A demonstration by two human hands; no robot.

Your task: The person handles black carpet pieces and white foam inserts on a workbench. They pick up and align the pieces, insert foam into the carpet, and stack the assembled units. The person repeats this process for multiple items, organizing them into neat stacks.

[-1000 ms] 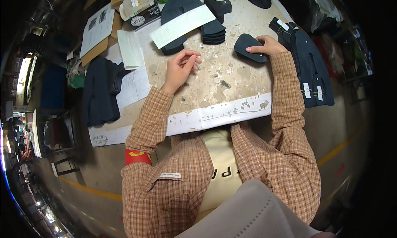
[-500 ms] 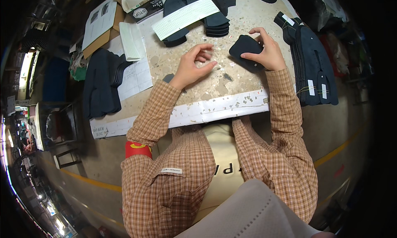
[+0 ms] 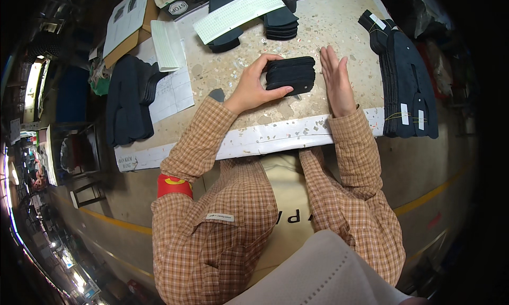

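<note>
My left hand (image 3: 252,90) is closed round a small stack of black rounded pieces (image 3: 290,76), thumb along the near side and fingers at the far left. The layered edges of the stack face up. To its right, my right hand (image 3: 338,83) is held flat with fingers stretched, palm towards the stack and a little apart from it. Both are over the speckled table (image 3: 275,111) near its front edge. A small dark grey scrap (image 3: 217,95) lies beside my left wrist.
Dark shoe-shaped stacks lie at the left (image 3: 124,101), at the back under a pale printed sheet (image 3: 238,14), and at the right, a bundle (image 3: 405,82) tied with thin bands and white tags. A folded paper (image 3: 165,45), a cardboard box (image 3: 135,37) and a black box (image 3: 188,5) stand back left.
The black stack has passed from my right hand to my left and turned so its layered edges show. My right hand has let go and flattened out.
</note>
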